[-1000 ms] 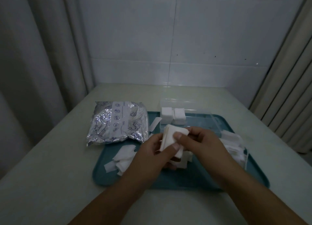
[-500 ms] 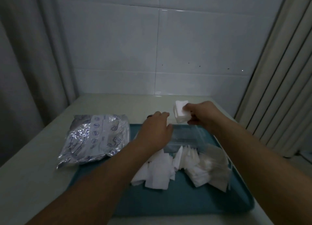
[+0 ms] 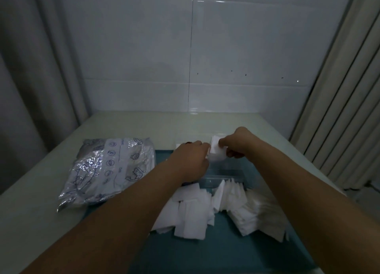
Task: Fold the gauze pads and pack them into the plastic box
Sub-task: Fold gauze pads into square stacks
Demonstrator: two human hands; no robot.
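My right hand (image 3: 236,144) pinches a folded white gauze pad (image 3: 216,152) just above the far end of the clear plastic box (image 3: 224,173), which stands on the back of the teal tray (image 3: 222,251). My left hand (image 3: 190,160) lies palm down right beside the pad, over the left part of the box, and hides what is under it. Its fingertips touch the pad's left edge. Loose unfolded gauze pads (image 3: 191,214) lie in a heap on the tray in front of the box, with a fluffier pile (image 3: 261,214) to the right.
A silver foil gauze package (image 3: 107,171) lies on the pale table (image 3: 30,222), overlapping the tray's left rim. A tiled wall stands behind the table, curtains hang at the left, and vertical blinds (image 3: 345,101) close off the right side.
Both hands went from near me, where they held the gauze pad over the tray, out to the box at the back. The right hand has since lowered the pad toward the box.
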